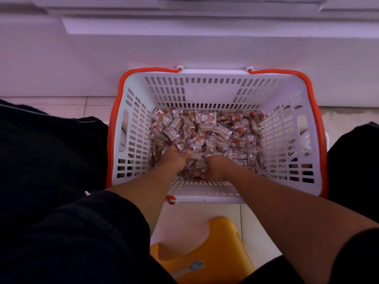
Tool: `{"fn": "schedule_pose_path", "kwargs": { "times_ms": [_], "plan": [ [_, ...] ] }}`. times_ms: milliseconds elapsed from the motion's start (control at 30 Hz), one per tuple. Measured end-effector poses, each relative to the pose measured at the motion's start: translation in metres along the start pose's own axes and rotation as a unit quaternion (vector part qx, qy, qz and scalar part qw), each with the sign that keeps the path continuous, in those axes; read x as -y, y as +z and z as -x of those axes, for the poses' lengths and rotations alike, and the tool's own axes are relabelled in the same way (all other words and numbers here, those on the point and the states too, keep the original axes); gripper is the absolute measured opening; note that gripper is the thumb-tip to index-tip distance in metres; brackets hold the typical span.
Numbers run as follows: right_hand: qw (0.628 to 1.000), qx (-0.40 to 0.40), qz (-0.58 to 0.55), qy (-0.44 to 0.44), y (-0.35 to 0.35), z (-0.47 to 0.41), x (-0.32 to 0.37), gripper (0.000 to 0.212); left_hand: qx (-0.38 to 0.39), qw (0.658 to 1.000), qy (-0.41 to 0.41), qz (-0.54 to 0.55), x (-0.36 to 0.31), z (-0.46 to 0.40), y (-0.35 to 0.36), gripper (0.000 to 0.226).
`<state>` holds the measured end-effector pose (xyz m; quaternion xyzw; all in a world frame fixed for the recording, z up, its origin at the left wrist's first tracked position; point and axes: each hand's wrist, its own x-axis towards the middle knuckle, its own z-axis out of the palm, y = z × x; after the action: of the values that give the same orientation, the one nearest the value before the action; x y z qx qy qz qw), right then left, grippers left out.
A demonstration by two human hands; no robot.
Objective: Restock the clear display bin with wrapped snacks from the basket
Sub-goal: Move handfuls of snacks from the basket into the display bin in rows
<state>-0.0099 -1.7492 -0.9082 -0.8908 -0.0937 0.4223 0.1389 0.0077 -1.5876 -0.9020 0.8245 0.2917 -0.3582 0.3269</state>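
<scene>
Crinkly wrapped snacks [205,128] (slatted plastic basket [205,91]) bury both hands' fingers.

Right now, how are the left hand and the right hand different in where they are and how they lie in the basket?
The left hand reaches farther into the wrapped snacks, its fingers buried in them; the right hand sits nearer the basket's near wall. The left hand lies left of centre, the right hand at centre. Both are dug into the pile, as if scooping; the exact grip is hidden.

Pale tiled floor [196,214]; white cabinet base [184,50] along far edge; yellow plastic stool [207,253] at near edge; dim purplish light.
</scene>
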Motion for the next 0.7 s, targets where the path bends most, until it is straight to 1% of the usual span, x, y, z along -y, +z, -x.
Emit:
{"fn": "schedule_pose_path", "kwargs": {
  "times_ms": [100, 133, 200, 267, 333, 367, 433, 467, 600, 700],
  "plan": [
    [0.999, 0.001, -0.052, -0.002, -0.003, 0.003, 0.0, 0.036, -0.046, 0.998, 0.006, -0.046, -0.008, 0.002, -0.004, 0.048],
    [0.997, 0.001, -0.071, -0.002, -0.005, 0.004, 0.0, 0.031, -0.05, 0.998, 0.02, -0.034, -0.012, 0.003, -0.004, 0.046],
    [0.993, -0.013, -0.117, -0.001, -0.007, 0.006, 0.001, 0.022, -0.048, 0.997, 0.052, 0.028, -0.018, 0.007, -0.002, 0.025],
    [0.989, -0.028, -0.142, 0.004, -0.009, 0.01, 0.002, 0.02, -0.064, 0.993, 0.065, 0.077, -0.02, 0.01, 0.003, 0.021],
    [0.988, -0.033, -0.151, 0.003, -0.011, 0.013, 0.001, 0.023, -0.089, 0.99, 0.059, 0.096, -0.021, 0.014, 0.003, 0.018],
    [0.987, -0.038, -0.158, 0.002, -0.012, 0.014, 0.0, 0.025, -0.092, 0.989, 0.046, 0.103, -0.021, 0.015, 0.002, 0.022],
    [0.984, -0.06, -0.17, 0.002, -0.015, 0.017, -0.003, 0.026, -0.085, 0.99, 0.022, 0.114, -0.02, 0.016, -0.002, 0.039],
    [0.982, -0.074, -0.173, 0.002, -0.016, 0.018, -0.004, 0.026, -0.082, 0.991, 0.017, 0.108, -0.02, 0.016, -0.004, 0.044],
    [0.978, -0.11, -0.177, 0.002, -0.022, 0.025, -0.007, 0.027, -0.049, 0.996, 0.027, 0.073, -0.022, 0.021, -0.014, 0.041],
    [0.972, -0.115, -0.205, 0.024, -0.033, 0.032, -0.003, 0.021, -0.006, 0.996, 0.036, 0.084, -0.022, 0.029, -0.025, 0.041]
  ]
}}
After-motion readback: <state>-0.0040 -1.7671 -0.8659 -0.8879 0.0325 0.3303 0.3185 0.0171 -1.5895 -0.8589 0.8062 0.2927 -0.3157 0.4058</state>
